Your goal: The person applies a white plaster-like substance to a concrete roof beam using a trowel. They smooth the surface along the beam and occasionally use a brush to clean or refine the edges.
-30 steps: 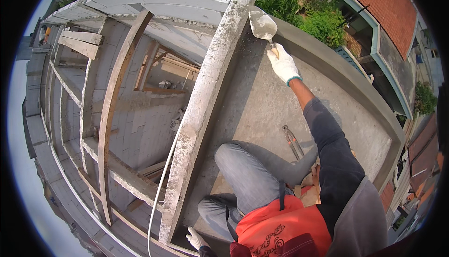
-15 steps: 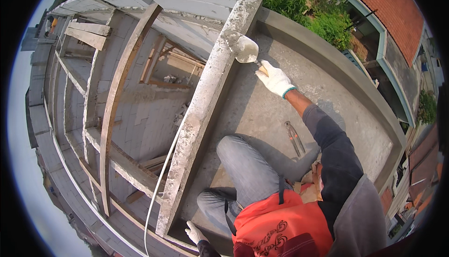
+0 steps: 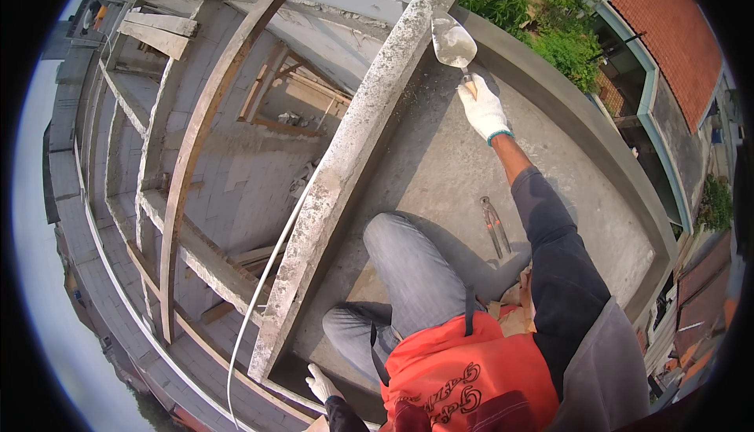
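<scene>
My right hand (image 3: 481, 108), in a white knit glove with a teal cuff, grips a trowel (image 3: 453, 42) by its wooden handle. The metal blade, with grey smears on it, is held at the far end of a pale concrete beam (image 3: 345, 161), where the beam meets the raised rim. Down at the lower edge, my left hand (image 3: 322, 385) is gloved too; its fingers are stretched out near the beam's near end, holding nothing visible. Between my knee and right arm, pincers (image 3: 494, 226) with orange-red handles lie on the grey concrete slab (image 3: 440, 165).
A raised concrete rim (image 3: 577, 122) curves along the slab's right side. Left of the beam is a deep drop into block-walled rooms, crossed by wooden planks (image 3: 208, 129) and concrete beams. A white hose (image 3: 271, 255) hangs over the beam. Torn brown paper (image 3: 514, 310) lies beside my torso.
My right hand has moved the trowel up and right, and the blade now points away toward the beam's far corner. My left hand stays by the near end. The view has shifted slightly.
</scene>
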Demonstrator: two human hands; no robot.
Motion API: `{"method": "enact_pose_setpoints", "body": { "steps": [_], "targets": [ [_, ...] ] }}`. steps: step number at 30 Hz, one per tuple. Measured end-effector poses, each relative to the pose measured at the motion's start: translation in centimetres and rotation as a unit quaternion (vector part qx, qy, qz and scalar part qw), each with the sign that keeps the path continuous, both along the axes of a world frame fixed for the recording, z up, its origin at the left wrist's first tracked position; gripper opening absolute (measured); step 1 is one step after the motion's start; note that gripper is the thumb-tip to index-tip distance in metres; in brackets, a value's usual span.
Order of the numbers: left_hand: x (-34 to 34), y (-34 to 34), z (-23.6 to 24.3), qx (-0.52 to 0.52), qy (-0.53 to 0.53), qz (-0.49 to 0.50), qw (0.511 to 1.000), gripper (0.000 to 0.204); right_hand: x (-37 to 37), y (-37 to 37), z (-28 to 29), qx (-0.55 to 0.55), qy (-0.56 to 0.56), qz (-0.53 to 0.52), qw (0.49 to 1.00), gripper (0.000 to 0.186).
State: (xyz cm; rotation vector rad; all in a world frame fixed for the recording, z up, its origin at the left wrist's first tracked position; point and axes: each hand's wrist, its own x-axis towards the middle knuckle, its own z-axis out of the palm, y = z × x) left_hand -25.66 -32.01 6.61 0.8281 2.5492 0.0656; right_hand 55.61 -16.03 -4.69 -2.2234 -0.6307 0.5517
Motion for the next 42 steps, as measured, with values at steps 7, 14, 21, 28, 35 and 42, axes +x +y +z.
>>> {"method": "enact_pose_setpoints", "body": {
  "steps": [7, 14, 21, 28, 35, 42],
  "targets": [
    [-0.8, -1.0, -0.2, 0.031, -0.026, 0.031, 0.999, 0.11, -5.3, -0.9, 0.5, -0.055, -0.029, 0.097, 0.993, 0.053],
    [-1.2, -2.5, -0.7, 0.014, -0.064, 0.061, 0.996, 0.112, -10.6, -2.5, 0.7, -0.1, -0.057, 0.211, 0.971, 0.06],
    [-2.7, -3.7, -1.2, 0.037, -0.04, 0.063, 0.996, 0.112, -15.6, -4.1, -0.1, -0.099, -0.044, 0.227, 0.968, 0.063],
    [-3.1, -5.0, -1.0, 0.058, -0.069, 0.089, 0.992, 0.114, -14.4, -2.8, 0.1, -0.083, -0.007, 0.123, 0.989, 0.062],
    [-5.3, -9.0, -3.1, 0.085, -0.082, 0.127, 0.985, 0.116, -15.4, -3.5, -0.3, -0.032, -0.016, 0.075, 0.997, 0.061],
    [-4.6, -12.1, -3.6, 0.088, -0.118, 0.209, 0.967, 0.115, -22.0, -5.4, -0.4, -0.078, -0.071, 0.224, 0.969, 0.06]
  ]
}}
